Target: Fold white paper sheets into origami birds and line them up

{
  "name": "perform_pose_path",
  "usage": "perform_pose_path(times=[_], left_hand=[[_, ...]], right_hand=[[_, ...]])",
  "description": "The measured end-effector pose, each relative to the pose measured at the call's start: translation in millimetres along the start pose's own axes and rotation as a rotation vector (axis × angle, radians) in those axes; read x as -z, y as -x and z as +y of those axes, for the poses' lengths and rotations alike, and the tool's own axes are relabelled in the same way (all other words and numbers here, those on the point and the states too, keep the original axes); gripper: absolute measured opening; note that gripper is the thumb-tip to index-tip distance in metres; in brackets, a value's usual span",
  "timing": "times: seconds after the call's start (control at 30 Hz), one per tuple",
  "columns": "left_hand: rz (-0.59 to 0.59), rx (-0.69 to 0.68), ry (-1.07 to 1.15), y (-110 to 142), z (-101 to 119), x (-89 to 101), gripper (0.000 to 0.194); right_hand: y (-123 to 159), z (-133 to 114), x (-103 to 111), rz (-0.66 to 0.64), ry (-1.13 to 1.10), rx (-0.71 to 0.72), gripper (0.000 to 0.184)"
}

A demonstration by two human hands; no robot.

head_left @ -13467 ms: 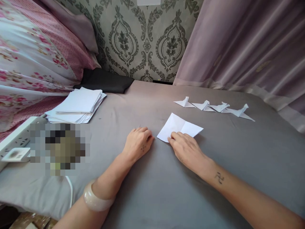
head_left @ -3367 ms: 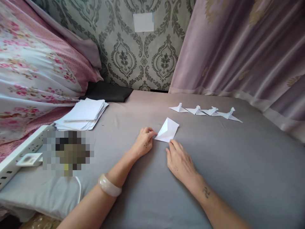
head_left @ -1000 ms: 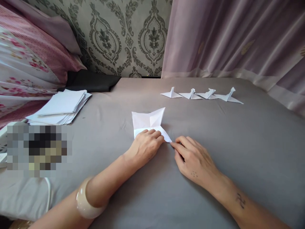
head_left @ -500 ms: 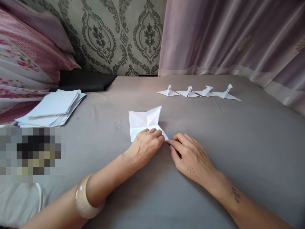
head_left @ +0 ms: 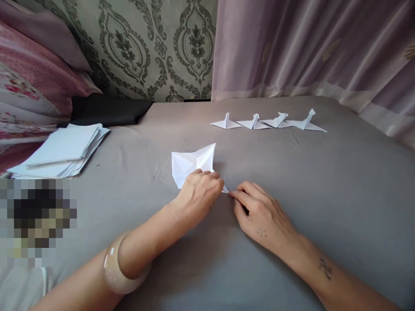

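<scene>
A white sheet of paper (head_left: 191,163), creased and partly folded, lies on the grey cloth surface with its far corners lifted. My left hand (head_left: 201,192) bends over its near edge, fingers curled and gripping it; the fingertips are hidden beneath the knuckles. At the paper's pointed right corner, my right hand (head_left: 256,207) pinches the tip between thumb and index finger. Part of the near fold is covered by my left hand.
Several folded paper birds (head_left: 256,122) stand in a row at the back right. To the left lies a stack of white paper (head_left: 61,147), with a black cloth (head_left: 110,110) behind it. A blurred-out patch (head_left: 42,220) covers something at lower left.
The near left edge of the paper has folded up and inward, and my left hand has lifted slightly with it. My right hand stays at the corner. The view has shifted a little.
</scene>
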State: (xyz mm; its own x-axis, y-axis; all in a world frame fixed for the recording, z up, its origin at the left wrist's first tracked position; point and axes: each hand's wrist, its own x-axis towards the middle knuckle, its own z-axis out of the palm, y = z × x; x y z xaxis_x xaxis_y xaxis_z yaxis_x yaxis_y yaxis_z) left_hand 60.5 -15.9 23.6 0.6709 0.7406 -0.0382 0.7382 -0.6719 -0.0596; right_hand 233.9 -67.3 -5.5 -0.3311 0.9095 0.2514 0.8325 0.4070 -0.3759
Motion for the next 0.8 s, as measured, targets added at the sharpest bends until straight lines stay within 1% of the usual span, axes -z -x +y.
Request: perform_pose_path(times=[0.13,0.27,0.37,0.5,0.67,0.8], left_hand=[[0.005,-0.007,0.019,-2,-2,0.8,0.016],[0.017,-0.020,0.037,-2,-3,3.0,0.022],[0.007,-0.015,0.038,-3,-2,5.2,0.023],[-0.041,0.002,0.047,-3,-2,6.9,0.021],[-0.046,0.012,0.072,-5,-2,8.1,0.021],[-0.085,0.017,0.076,-6,-2,10.4,0.020]], right_hand=[[0,2,-1,0.029,-0.018,-0.042,0.029],[1,-1,3,0.044,-0.002,-0.017,0.029],[2,-4,6,0.020,0.046,0.044,0.028],[4,-8,6,-0.038,0.120,0.111,0.024],[3,-9,6,-0.068,0.161,0.117,0.023],[2,-10,6,-0.074,0.178,0.121,0.024]])
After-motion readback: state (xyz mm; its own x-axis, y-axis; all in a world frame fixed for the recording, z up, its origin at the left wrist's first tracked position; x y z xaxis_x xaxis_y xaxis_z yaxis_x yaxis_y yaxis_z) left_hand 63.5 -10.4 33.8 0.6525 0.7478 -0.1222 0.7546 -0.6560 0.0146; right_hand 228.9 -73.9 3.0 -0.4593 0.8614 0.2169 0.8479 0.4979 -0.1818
